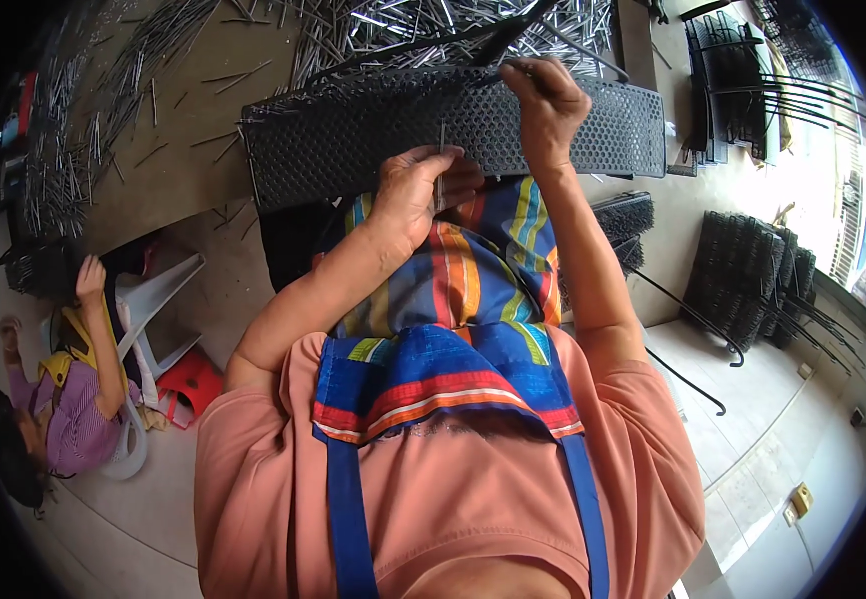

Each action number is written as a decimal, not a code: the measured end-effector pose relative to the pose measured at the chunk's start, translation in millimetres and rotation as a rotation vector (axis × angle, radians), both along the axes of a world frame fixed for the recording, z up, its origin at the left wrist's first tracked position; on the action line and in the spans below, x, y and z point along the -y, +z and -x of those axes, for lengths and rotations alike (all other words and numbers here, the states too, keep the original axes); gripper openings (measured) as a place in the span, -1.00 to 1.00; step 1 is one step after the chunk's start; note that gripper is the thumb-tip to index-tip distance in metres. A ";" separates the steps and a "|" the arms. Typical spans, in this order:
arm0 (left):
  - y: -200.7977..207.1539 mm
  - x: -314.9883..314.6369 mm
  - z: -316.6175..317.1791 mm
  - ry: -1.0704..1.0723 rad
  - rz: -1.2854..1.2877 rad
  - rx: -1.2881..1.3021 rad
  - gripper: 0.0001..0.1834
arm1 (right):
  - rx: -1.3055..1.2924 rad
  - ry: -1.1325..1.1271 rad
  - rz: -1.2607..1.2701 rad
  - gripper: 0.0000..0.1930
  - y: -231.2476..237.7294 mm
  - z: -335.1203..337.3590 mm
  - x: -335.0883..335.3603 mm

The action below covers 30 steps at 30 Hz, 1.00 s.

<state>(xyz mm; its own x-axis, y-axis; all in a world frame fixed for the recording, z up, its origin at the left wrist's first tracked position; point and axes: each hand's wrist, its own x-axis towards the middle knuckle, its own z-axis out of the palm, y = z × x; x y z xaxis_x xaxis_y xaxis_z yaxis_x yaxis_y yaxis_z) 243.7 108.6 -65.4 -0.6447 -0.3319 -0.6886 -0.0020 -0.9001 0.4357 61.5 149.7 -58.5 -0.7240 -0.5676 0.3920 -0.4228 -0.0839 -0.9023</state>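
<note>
A long dark panel (373, 135) full of small holes lies crosswise in front of me, its near edge over my striped apron. My left hand (415, 192) is at its near edge, thumb pressed against the fingers. It holds a thin metal rod (442, 165) upright, possibly with others beside it. Above the right half of the panel is my right hand (551, 105), its fingers curled into a pinch near the far edge. Whatever it may grip there is hidden or too small to make out. A dark bar (498, 45) rises slantwise behind the panel, beside those fingers.
Many loose metal rods (383, 40) are heaped beyond the panel and scattered over the brown table (178, 165). At the left a co-worker (78, 399) sits near a red stool (193, 384). Dark bristly racks with long hooked handles (742, 270) stand at the right.
</note>
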 end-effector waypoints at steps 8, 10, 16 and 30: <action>-2.9 5.4 0.9 0.030 0.014 -0.040 -0.83 | -0.397 0.076 -0.278 -0.87 -6.1 -2.6 4.3; 0.0 3.8 2.2 0.023 0.037 -0.030 -0.82 | -0.342 0.015 -0.255 -0.84 -2.4 -8.8 2.5; 4.2 3.0 6.8 0.029 0.043 -0.047 -0.83 | -0.513 -0.027 -0.331 -0.87 4.4 -7.1 4.1; 5.8 2.2 9.6 0.037 0.042 -0.083 -0.85 | -0.624 -0.003 -0.538 -0.82 10.4 -10.2 1.9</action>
<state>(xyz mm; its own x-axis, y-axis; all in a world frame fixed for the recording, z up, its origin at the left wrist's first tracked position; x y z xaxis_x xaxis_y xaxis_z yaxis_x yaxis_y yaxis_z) 234.1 106.4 -59.6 -0.6857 -0.3845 -0.6180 0.0691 -0.8796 0.4706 71.7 147.8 -48.1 -0.4647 -0.7911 0.3977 -0.8594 0.2948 -0.4177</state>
